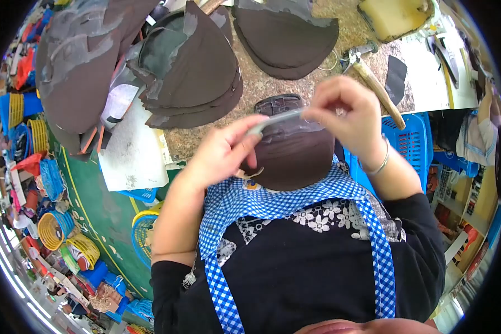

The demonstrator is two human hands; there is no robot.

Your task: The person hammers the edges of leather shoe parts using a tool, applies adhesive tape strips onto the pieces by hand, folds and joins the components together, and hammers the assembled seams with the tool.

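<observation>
My left hand point(224, 149) pinches one end of a narrow pale grey strip point(284, 116), its thumb and fingers closed. My right hand point(348, 111) grips the strip's other end, fingers curled together. Between the hands the strip runs across a dark brown, rounded flat piece point(298, 158), which lies against my lap and the table edge. A greyish smeared band crosses this piece near its upper edge. Just beyond it is a small dark object with a raised rim point(278, 103), partly hidden by the strip. My right wrist wears a bracelet point(379, 156).
Stacks of brown pieces point(200, 83) cover the worktable at left and middle, with another stack point(286, 42) behind. A hammer point(376, 89) lies at right, near a dark scrap point(396, 79), scissors point(446, 60) and a yellowish block point(395, 19). Blue basket point(403, 139) stands below.
</observation>
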